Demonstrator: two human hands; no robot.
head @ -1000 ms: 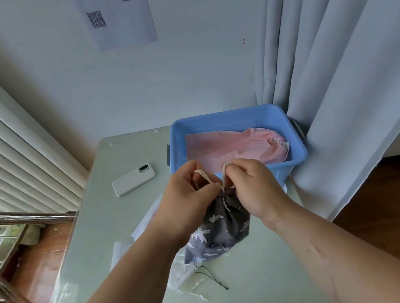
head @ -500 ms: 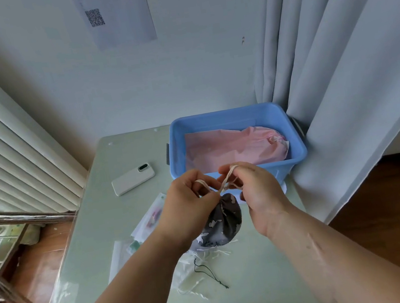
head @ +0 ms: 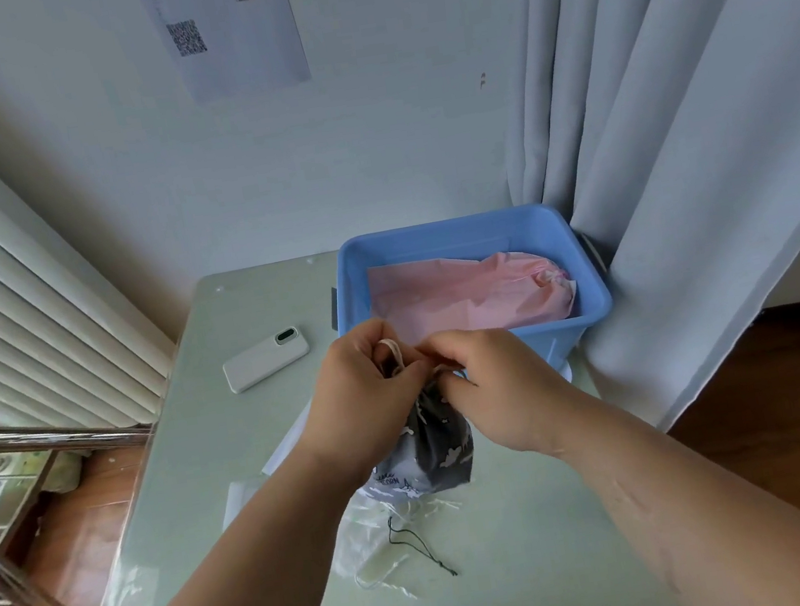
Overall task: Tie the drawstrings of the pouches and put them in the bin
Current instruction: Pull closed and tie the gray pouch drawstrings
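hands have drawn together since half a second ago: left hand (head: pixel 366 401) and right hand (head: pixel 502 391) now meet at the neck of the grey pouch (head: pixel 440 447), fingers (head: pixel 451 347) of both clenched on the pale drawstring (head: pixel 397 350), one loop poking up by the left thumb. pouch hangs over the desk (head: pixel 264 452), just before the blue bin (head: pixel 591 310) at the far right corner, where a pink pouch (head: pixel 464 293) already lies. knot looks to be getting cinched; the drop into the bin is not yet done
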